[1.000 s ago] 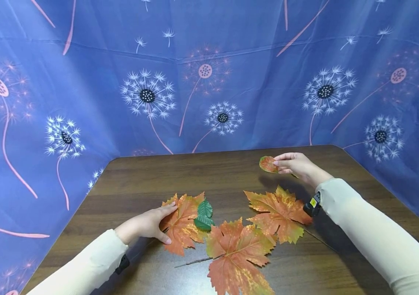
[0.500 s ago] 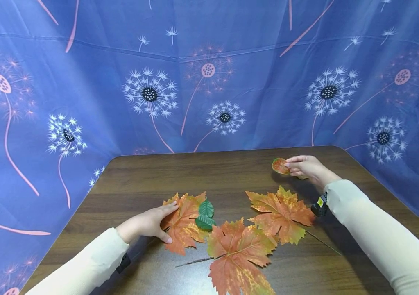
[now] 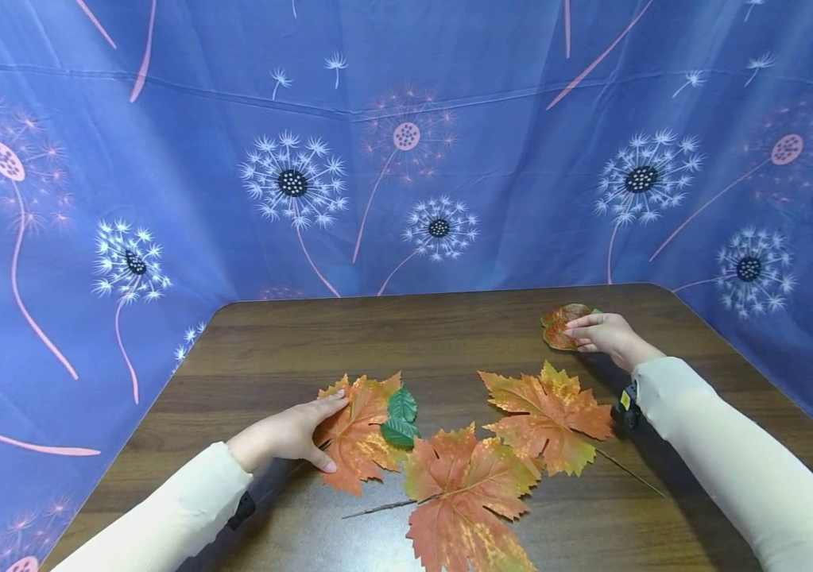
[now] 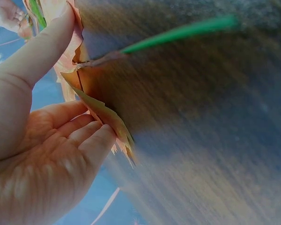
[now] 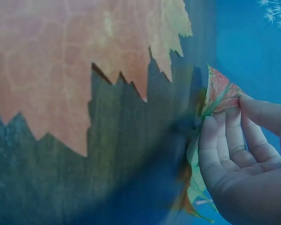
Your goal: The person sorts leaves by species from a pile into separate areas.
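Observation:
My left hand rests on a large orange maple leaf with thumb and fingers spread. In the left wrist view the thumb lies over that leaf and the fingertips touch its edge; its stem ends in green. At the back right, my right hand pinches a small rounded orange leaf between thumb and fingers. In the right wrist view this small leaf looks curled, and more green and orange leaf shows below the fingers. Whether those are separate leaves I cannot tell.
Two more large orange maple leaves lie on the brown table: one at the front middle, one right of centre. Small green leaves sit against the left one. A blue dandelion-print cloth hangs around the table.
My right hand has carried the small orange leaf rightward and down toward the table at the back right. My left hand has stayed on its leaf. The view has shifted slightly.

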`<state>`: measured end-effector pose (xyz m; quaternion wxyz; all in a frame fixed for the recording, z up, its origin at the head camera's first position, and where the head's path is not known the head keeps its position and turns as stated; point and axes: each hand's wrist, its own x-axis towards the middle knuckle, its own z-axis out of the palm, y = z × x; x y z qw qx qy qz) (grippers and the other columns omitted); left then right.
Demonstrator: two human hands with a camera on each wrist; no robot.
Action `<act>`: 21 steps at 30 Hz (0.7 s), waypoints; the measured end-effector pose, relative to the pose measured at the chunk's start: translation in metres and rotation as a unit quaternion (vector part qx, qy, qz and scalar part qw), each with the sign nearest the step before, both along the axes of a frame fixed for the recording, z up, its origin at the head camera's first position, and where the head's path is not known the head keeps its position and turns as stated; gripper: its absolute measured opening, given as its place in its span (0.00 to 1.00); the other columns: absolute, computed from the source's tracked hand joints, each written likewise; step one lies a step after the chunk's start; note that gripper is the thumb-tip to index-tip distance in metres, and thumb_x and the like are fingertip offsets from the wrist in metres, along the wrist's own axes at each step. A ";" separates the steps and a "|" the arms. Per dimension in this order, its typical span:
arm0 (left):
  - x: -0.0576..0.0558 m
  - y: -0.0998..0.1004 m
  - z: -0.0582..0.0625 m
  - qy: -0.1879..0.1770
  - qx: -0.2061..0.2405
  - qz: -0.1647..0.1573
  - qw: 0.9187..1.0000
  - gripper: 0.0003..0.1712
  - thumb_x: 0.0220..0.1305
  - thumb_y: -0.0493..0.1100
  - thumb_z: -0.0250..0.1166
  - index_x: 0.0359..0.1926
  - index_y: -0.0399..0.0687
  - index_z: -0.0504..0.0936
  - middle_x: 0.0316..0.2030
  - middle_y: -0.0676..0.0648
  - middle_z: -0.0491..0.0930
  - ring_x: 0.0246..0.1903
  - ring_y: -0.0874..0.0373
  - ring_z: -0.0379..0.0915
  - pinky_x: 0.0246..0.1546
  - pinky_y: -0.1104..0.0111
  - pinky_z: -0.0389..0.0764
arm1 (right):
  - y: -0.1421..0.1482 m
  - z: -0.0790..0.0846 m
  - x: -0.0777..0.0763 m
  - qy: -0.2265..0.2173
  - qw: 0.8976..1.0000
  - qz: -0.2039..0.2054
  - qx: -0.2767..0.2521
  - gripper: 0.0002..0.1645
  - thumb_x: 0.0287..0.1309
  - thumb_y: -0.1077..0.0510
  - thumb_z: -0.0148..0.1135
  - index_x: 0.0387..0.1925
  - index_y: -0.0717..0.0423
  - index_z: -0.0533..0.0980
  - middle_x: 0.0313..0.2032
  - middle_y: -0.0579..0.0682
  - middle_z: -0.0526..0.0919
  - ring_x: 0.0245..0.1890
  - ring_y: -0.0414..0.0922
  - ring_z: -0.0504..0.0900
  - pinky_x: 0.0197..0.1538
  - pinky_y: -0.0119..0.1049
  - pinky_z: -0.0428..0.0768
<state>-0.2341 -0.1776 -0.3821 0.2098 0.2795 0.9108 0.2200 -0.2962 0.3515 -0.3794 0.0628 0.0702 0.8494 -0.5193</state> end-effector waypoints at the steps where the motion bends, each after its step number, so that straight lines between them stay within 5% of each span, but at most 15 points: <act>1: 0.000 0.000 0.000 0.000 0.000 0.000 1.000 0.58 0.45 0.44 0.79 0.73 0.36 0.56 0.74 0.36 0.51 0.72 0.35 0.47 0.67 0.42 0.56 | 0.000 -0.001 0.000 -0.001 1.000 -0.001 0.002 0.26 0.66 0.58 0.58 0.58 0.72 0.69 0.30 0.34 0.82 0.33 0.34 0.81 0.45 0.34 0.82; 21: 0.001 0.001 0.004 0.013 0.004 -0.021 1.000 0.57 0.45 0.43 0.79 0.72 0.32 0.57 0.73 0.33 0.52 0.71 0.34 0.48 0.67 0.42 0.57 | 0.013 0.002 0.007 0.011 0.999 -0.049 -0.018 0.30 0.68 0.54 0.55 0.63 0.70 0.65 0.31 0.31 0.83 0.35 0.31 0.83 0.46 0.33 0.82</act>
